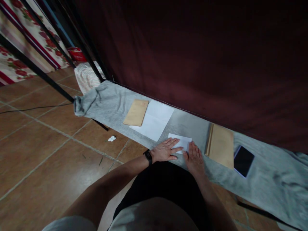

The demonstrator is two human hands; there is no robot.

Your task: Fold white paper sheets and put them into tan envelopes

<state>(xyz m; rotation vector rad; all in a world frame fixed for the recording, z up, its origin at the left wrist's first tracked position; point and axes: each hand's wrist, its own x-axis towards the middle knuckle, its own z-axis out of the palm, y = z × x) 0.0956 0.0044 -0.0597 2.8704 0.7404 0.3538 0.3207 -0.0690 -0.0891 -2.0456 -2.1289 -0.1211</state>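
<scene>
Just below frame centre, the left hand [166,150] lies flat, grasping nothing, on a small white rectangular paper [184,142]; the right hand [194,159], likewise unclenched, touches its right edge.

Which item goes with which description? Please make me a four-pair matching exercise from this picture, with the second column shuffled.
Column one
1. Small white paper
2. Dark-screened device
3. Left hand
4. Large white paper

Column two
A. Just to the right of the thick brown stack
B. Partly covered by a flat brown packet
C. Under the spread fingers of one hand
D. Has a black band at its wrist

Right pairs: 1-C, 2-A, 3-D, 4-B
</scene>
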